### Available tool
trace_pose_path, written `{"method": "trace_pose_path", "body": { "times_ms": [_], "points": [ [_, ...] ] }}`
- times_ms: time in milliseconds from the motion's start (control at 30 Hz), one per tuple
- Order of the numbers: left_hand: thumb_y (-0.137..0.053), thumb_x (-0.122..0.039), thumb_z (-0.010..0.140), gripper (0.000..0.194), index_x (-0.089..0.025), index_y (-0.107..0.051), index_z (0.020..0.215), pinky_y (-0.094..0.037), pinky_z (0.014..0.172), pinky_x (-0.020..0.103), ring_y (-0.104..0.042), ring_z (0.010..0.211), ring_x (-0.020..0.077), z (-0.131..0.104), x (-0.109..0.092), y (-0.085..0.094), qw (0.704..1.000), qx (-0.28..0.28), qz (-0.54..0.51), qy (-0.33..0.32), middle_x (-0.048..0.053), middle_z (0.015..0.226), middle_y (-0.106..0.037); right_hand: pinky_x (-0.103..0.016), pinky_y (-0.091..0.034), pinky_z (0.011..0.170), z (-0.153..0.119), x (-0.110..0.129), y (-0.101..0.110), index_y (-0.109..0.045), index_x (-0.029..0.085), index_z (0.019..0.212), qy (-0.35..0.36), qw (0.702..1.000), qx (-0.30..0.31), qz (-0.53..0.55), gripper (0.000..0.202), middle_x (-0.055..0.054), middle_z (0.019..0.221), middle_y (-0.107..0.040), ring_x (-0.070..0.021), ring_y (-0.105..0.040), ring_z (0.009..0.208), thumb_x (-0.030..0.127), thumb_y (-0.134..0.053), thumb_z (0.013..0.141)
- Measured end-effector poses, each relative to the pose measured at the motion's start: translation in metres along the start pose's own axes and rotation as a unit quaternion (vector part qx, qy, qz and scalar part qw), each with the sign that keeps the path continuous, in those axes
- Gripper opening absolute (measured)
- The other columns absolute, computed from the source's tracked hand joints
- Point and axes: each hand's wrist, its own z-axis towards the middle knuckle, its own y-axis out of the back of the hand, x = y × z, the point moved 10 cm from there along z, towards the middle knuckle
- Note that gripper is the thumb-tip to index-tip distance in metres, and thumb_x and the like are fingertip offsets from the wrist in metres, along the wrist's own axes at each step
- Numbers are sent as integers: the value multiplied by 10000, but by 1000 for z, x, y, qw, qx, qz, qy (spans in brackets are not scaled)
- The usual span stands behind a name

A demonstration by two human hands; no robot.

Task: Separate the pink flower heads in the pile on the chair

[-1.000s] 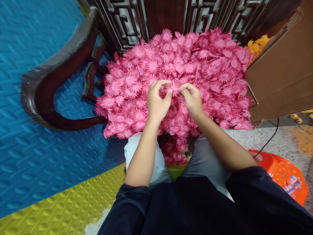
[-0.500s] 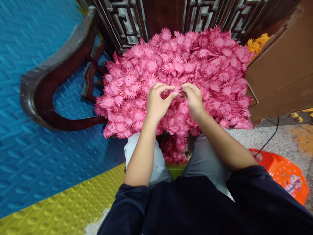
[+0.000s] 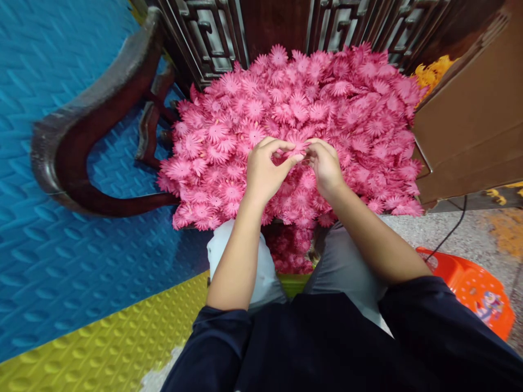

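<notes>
A wide heap of pink flower pieces point(image 3: 229, 144) with thin petals covers the surface in front of me. Over its middle, my left hand point(image 3: 267, 166) pinches a pink flower piece point(image 3: 299, 146) between thumb and forefinger. My right hand point(image 3: 326, 163) is closed at the right edge of the same piece, its fingertips bent and partly hidden. Both hands are close together, fingertips nearly touching. More pink pieces point(image 3: 292, 250) lie lower down, between my knees.
A dark curved wooden armrest point(image 3: 65, 158) stands at the left over blue matting point(image 3: 41, 261). A cardboard box point(image 3: 469, 120) is on the right, with orange pieces point(image 3: 433, 73) behind it. An orange-red stool point(image 3: 474, 288) and a black cable point(image 3: 449, 231) are at the lower right.
Both hands have shifted very slightly to the right. My left thumb and the flower piece have moved a little toward my right fingers.
</notes>
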Motion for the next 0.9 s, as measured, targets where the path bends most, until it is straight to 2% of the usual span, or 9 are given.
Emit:
{"method": "trace_pose_path", "body": {
  "times_ms": [167, 267, 333, 433, 533, 667, 767, 900],
  "points": [
    [-682, -160, 748, 74, -205, -712, 798, -475, 775, 283, -610, 787, 142, 0, 4, 2, 1000, -13, 10, -1, 9, 854, -691, -203, -415, 596, -1, -4, -3, -527, 204, 676, -6, 1000, 7, -3, 120, 52, 589, -517, -63, -490, 539, 128, -470, 750],
    [-648, -164, 774, 62, -207, -692, 780, -472, 778, 287, -608, 792, 149, 1, 4, 3, 1000, -18, 21, -11, 10, 834, -685, -216, -444, 631, 1, -8, -2, -524, 207, 685, -1, 1000, 14, -11, 91, 42, 612, -526, -80, -525, 597, 178, -495, 766],
    [-629, -169, 786, 56, -210, -663, 769, -468, 795, 300, -603, 811, 159, 0, 3, 3, 999, -22, 37, -19, 12, 832, -676, -236, -457, 659, 2, -10, -2, -513, 210, 702, 3, 1000, 25, -18, 108, 31, 657, -539, -98, -558, 659, 266, -529, 793],
    [-603, -167, 799, 67, -216, -609, 754, -450, 852, 339, -595, 860, 182, -1, -1, 5, 996, -36, 78, -29, 18, 846, -661, -262, -468, 684, 0, -7, -8, -527, 216, 755, 15, 998, 54, -37, 269, 14, 727, -562, -121, -587, 726, 478, -559, 807],
    [-565, -165, 822, 73, -216, -568, 770, -435, 889, 372, -595, 873, 194, -2, -3, 5, 992, -41, 113, -22, 17, 849, -656, -271, -485, 734, -5, 4, -18, -566, 217, 795, 58, 991, 92, -72, 398, 10, 778, -599, -119, -595, 755, 603, -629, 723],
    [-526, -128, 827, 93, -211, -550, 794, -438, 875, 368, -603, 853, 190, -3, -1, 5, 990, -38, 137, -6, 20, 847, -662, -277, -489, 800, -8, 13, -21, -592, 203, 798, 117, 984, 90, -105, 452, 10, 827, -636, -116, -602, 786, 532, -788, 558],
    [-527, -115, 827, 105, -209, -539, 782, -443, 859, 352, -608, 840, 184, -4, 1, 5, 990, -46, 130, -4, 17, 816, -648, -278, -495, 773, -5, 9, -17, -604, 198, 797, 123, 985, 74, -100, 366, 16, 803, -642, -110, -605, 761, 455, -776, 601],
    [-542, -134, 842, 88, -210, -524, 799, -457, 842, 338, -615, 823, 173, -5, 8, 10, 992, -87, 93, -4, 8, 800, -625, -255, -500, 671, -4, 7, -18, -605, 191, 755, 125, 985, 79, -86, 186, 25, 727, -615, -96, -583, 677, 351, -690, 715]
  ]
}}
